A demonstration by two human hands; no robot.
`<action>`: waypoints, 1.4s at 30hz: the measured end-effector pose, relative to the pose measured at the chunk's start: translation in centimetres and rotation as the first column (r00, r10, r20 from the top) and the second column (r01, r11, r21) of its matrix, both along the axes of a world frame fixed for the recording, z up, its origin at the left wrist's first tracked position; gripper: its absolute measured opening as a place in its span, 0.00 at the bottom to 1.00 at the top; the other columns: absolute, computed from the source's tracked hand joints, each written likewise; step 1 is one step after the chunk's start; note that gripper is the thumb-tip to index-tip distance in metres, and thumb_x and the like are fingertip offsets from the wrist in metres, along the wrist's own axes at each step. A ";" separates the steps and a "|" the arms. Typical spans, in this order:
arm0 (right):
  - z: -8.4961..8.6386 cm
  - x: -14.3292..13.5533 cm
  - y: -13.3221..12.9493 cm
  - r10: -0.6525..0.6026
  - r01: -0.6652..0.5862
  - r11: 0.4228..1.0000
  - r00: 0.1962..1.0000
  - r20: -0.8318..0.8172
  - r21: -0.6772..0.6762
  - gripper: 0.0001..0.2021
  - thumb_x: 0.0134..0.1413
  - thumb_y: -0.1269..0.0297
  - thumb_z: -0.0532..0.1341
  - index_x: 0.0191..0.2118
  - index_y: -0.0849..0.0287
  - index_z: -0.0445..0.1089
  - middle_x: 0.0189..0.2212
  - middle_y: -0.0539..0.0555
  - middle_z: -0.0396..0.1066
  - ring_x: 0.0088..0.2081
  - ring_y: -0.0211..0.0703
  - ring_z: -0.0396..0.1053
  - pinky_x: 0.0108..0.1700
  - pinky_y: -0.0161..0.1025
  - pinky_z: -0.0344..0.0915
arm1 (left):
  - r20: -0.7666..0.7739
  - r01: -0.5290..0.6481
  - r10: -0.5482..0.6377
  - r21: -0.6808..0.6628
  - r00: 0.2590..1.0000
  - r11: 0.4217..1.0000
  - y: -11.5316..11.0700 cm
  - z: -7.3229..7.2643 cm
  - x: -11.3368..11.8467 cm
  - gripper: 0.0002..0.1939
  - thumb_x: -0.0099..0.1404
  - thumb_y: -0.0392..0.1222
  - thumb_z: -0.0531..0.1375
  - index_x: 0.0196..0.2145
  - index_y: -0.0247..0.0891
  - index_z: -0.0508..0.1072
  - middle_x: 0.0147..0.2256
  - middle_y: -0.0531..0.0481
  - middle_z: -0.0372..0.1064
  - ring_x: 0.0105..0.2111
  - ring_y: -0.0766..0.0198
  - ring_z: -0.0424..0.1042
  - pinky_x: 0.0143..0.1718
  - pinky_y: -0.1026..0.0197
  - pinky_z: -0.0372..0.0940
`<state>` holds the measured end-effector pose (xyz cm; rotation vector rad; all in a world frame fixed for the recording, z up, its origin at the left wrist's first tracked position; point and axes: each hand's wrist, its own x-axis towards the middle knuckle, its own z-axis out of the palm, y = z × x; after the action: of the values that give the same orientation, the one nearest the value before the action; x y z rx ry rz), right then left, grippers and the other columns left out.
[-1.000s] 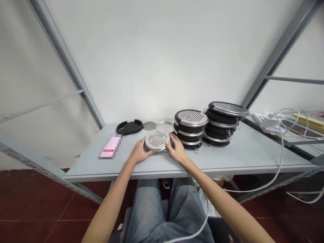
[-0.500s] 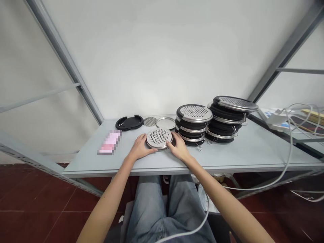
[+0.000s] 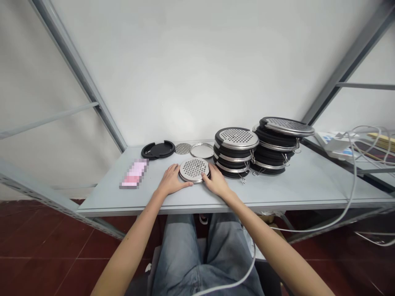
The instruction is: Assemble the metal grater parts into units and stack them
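Observation:
A round perforated metal disc point(image 3: 194, 167) with a shiny metal rim lies flat on the table, near its front edge. My left hand point(image 3: 172, 181) cups the disc's left side, its thumb along the near rim and its fingers around the far left. On the other side my right hand point(image 3: 218, 181) holds the right rim, its thumb resting on top of the perforated face. The underside of the disc is hidden.
Stacks of black-and-metal round assemblies point(image 3: 237, 139) point(image 3: 288, 125) with wire clips stand on the right. At the back lie a black round holder point(image 3: 160, 149), a perforated disc point(image 3: 183, 148) and a metal ring point(image 3: 202, 145). A pixelated pink item point(image 3: 134, 173) lies left; a white cable point(image 3: 352, 197) hangs right.

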<state>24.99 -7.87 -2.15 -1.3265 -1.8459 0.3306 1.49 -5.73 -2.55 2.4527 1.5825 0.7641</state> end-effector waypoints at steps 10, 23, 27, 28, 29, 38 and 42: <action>0.2 0.0 -0.2 -0.008 0.010 1.000 0.999 0.046 -0.027 0.22 0.58 0.58 0.55 0.55 0.64 0.63 0.52 0.65 0.68 0.53 0.57 0.66 0.56 0.51 0.62 | 0.032 0.028 -0.028 0.000 0.999 1.000 -0.2 0.3 -0.1 0.51 0.49 0.69 0.65 0.62 0.36 0.60 0.60 0.33 0.60 0.62 0.41 0.57 0.62 0.42 0.53; 0.3 0.3 0.1 0.116 -0.116 0.992 0.993 0.000 -0.049 0.24 0.56 0.57 0.58 0.57 0.60 0.61 0.53 0.63 0.67 0.54 0.54 0.65 0.56 0.51 0.62 | 0.134 0.030 -0.030 0.004 0.990 1.000 -0.5 1.2 -0.2 0.49 0.44 0.63 0.71 0.60 0.39 0.64 0.55 0.37 0.65 0.59 0.39 0.60 0.60 0.42 0.57; 0.3 0.1 0.1 0.100 -0.099 0.993 0.995 0.021 -0.066 0.23 0.57 0.57 0.58 0.56 0.60 0.61 0.52 0.62 0.67 0.53 0.54 0.65 0.56 0.49 0.62 | 0.087 -0.036 0.037 -0.014 0.996 0.999 -0.3 0.9 -0.3 0.53 0.42 0.66 0.70 0.60 0.36 0.63 0.59 0.34 0.61 0.64 0.34 0.50 0.63 0.38 0.50; 0.3 0.1 0.1 0.094 -0.093 0.993 0.995 0.026 -0.068 0.23 0.57 0.56 0.57 0.56 0.60 0.61 0.52 0.63 0.67 0.54 0.54 0.65 0.56 0.49 0.61 | 0.082 -0.041 0.042 -0.016 0.996 0.999 -0.2 0.8 -0.3 0.53 0.43 0.67 0.69 0.61 0.36 0.63 0.59 0.34 0.61 0.65 0.34 0.49 0.63 0.38 0.50; 0.3 0.1 0.1 0.090 -0.088 0.994 0.995 0.032 -0.069 0.23 0.57 0.56 0.58 0.56 0.61 0.61 0.53 0.63 0.66 0.54 0.54 0.64 0.56 0.49 0.61 | 0.078 -0.039 0.040 -0.018 0.996 0.999 -0.2 0.7 -0.3 0.53 0.44 0.68 0.69 0.61 0.36 0.62 0.59 0.34 0.61 0.65 0.34 0.49 0.63 0.38 0.50; 0.3 0.1 0.1 0.083 -0.078 0.994 0.995 0.057 -0.079 0.24 0.57 0.56 0.57 0.57 0.63 0.60 0.53 0.64 0.66 0.55 0.54 0.64 0.57 0.49 0.60 | 0.028 -0.046 0.047 -0.016 0.998 0.999 -0.1 0.5 -0.2 0.53 0.46 0.70 0.67 0.62 0.38 0.60 0.60 0.36 0.61 0.65 0.36 0.50 0.63 0.41 0.50; 0.2 0.1 0.1 0.083 -0.079 0.995 0.995 0.058 -0.067 0.26 0.57 0.56 0.57 0.58 0.63 0.59 0.55 0.65 0.65 0.56 0.55 0.63 0.57 0.50 0.60 | -0.058 -0.067 0.062 -0.081 0.996 0.994 -0.3 1.0 -0.1 0.55 0.47 0.73 0.63 0.64 0.36 0.57 0.63 0.35 0.56 0.66 0.39 0.47 0.64 0.43 0.48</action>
<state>25.06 -7.78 -1.92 -1.3201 -1.9582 0.4004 1.44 -6.04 -1.58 2.3950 1.6849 0.6313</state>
